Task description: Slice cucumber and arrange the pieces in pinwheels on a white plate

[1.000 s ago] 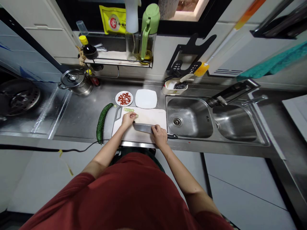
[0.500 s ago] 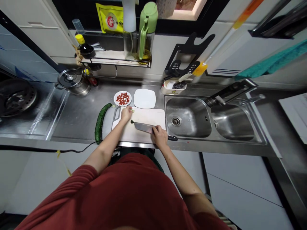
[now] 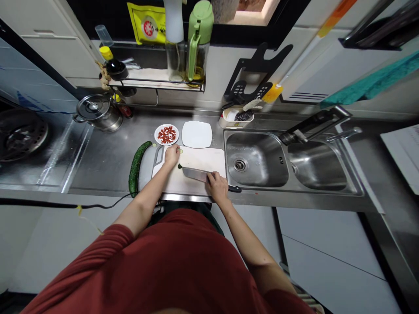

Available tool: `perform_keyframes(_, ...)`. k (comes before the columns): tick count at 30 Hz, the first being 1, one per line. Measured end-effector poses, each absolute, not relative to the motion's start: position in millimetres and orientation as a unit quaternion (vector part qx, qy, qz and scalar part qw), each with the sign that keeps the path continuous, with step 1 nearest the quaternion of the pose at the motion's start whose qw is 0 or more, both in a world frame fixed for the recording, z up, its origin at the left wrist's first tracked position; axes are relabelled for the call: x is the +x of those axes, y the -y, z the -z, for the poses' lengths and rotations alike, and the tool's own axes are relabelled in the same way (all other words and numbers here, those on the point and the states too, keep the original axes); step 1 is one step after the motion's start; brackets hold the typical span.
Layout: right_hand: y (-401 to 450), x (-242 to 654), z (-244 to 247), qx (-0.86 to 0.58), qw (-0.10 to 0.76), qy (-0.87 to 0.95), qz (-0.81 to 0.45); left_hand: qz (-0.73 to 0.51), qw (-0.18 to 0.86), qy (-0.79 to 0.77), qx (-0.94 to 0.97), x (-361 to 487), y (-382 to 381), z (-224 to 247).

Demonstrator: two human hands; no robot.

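My right hand point(image 3: 217, 186) is closed on a kitchen knife point(image 3: 194, 174), its broad blade lying across the white cutting board point(image 3: 196, 187) and its black handle pointing right. Just off the blade's tip sits a small dark green cucumber end point(image 3: 180, 166). At the board's upper left, my left hand point(image 3: 171, 155) has its fingers curled together. Small pale green cucumber slices point(image 3: 181, 151) show by its fingertips; whether they are pinched is too small to tell. A long whole cucumber point(image 3: 135, 169) rests on the counter left of the board.
Behind the board are a plate of chopped red pieces point(image 3: 166, 134) and a white square plate point(image 3: 197, 134). A double steel sink point(image 3: 258, 181) adjoins the right side. A lidded pot point(image 3: 98, 114) stands back left. A black cable point(image 3: 98, 206) runs along the front edge.
The camera view has shifted slightly. My left hand's fingers have drawn a little closer together near the slices; the right hand and knife stay in place.
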State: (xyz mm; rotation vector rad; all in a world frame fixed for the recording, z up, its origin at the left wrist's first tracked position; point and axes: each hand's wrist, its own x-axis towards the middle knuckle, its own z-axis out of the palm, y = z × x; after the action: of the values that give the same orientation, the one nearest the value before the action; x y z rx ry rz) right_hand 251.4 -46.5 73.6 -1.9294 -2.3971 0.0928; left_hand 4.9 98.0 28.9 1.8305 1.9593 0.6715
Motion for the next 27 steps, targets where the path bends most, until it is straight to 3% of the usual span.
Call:
perform_keyframes(15,49,252,-73,-0.625,0.033,0.779,-0.028,-0.242,0.180,-0.688,0.660,3,-98,-27)
perform_keyframes(27,49,252,-68,-0.618,0.044,0.785,-0.027,-0.377,0.180,-0.738,0.530,-10,-46,-33)
